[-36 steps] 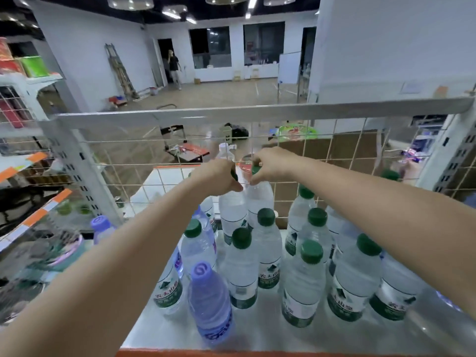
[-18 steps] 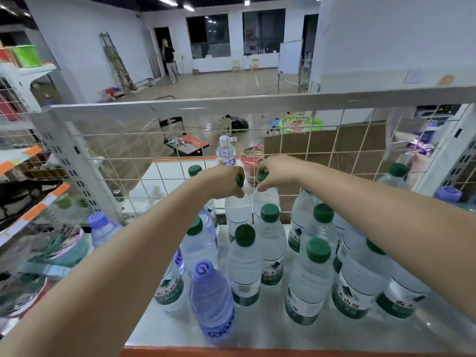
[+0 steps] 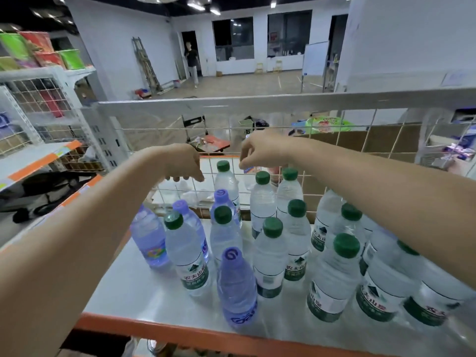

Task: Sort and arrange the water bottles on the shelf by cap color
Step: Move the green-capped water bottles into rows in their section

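- Both hands are hovering empty above the back row of the shelf. The left hand is hanging with its fingers curled loosely downward, holding nothing. The right hand is hanging with its fingertips pinched narrowly together, also holding nothing.
- The nearest candidate, a clear plastic water bottle with a green cap, is standing between the two hands and just below them, slightly nearer the left hand.
- A second clear green-capped bottle is standing directly below the right hand.
- The purple-capped, purple-tinted bottles are sitting lower and toward the wearer, mixed among green-capped ones below the left forearm.
- Every bottle is standing upright, long axis vertical, cap pointing up; a top-down grasp is likely suiting either hand.
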Tool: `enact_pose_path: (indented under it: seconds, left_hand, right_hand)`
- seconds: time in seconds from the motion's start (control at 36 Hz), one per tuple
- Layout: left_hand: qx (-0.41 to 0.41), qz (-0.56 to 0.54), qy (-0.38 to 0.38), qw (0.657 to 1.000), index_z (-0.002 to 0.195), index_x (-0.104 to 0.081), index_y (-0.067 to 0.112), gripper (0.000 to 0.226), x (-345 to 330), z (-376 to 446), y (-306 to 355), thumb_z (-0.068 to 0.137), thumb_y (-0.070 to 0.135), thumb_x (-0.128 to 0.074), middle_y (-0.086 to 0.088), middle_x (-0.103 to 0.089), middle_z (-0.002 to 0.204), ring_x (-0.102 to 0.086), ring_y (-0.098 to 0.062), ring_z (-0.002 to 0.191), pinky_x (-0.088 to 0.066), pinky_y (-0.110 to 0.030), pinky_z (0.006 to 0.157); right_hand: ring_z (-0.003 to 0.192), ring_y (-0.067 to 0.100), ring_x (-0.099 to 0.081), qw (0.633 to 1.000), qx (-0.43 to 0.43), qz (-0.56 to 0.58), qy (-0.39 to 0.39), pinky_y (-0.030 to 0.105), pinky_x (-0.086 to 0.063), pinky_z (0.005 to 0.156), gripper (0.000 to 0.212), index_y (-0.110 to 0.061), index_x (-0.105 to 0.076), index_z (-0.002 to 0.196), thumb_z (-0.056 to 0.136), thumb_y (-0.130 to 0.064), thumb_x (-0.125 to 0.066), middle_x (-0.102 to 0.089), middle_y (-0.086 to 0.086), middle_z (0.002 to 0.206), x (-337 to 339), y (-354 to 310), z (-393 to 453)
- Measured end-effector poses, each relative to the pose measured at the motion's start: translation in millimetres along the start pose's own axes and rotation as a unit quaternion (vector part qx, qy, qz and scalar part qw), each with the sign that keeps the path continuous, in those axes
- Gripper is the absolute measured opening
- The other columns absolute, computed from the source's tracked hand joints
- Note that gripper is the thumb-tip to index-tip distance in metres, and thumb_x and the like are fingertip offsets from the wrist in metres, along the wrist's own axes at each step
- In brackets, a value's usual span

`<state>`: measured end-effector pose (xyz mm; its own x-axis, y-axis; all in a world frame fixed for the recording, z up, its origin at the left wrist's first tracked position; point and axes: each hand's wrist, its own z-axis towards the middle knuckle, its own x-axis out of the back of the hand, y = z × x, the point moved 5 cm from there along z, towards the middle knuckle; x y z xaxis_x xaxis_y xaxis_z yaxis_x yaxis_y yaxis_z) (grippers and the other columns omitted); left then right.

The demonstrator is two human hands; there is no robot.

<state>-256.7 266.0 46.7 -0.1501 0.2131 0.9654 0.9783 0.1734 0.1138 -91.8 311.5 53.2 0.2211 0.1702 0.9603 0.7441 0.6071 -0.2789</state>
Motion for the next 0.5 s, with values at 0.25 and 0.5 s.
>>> enact_pose_path:
  seconds: [0.25, 0.5]
  left_hand:
    - [0.053, 0.024, -0.131, 0.990, 0.119, -0.059, 0.002, 0.047, -48.9, -3.2, -40.8, 0.087, 0.037, -0.065, -0.013, -0.060, 0.099, -0.057, -0.024, 0.070, -0.045, -0.026, 0.054]
    - [0.030, -0.056, -0.089, 0.994, 0.113, -0.056, 0.007, 0.041, -68.3, 7.9, -50.1, 0.082, 0.028, -0.072, -0.015, -0.060, 0.105, -0.059, -0.024, 0.075, -0.048, -0.025, 0.045]
  right_hand:
    - [0.088, 0.021, -0.065, 0.992, 0.027, -0.076, -0.102, 0.029, -0.050, 0.070, 0.050, -0.014, -0.058, 0.125, 0.087, -0.045, -0.066, -0.065, 0.005, 0.107, -60.4, -43.8, 25.9]
    - [0.070, 0.023, -0.067, 0.990, -0.031, -0.061, -0.125, 0.025, -0.047, 0.050, 0.041, -0.012, -0.054, 0.118, 0.089, -0.039, -0.066, -0.057, 0.006, 0.100, -89.7, -38.2, 34.9]
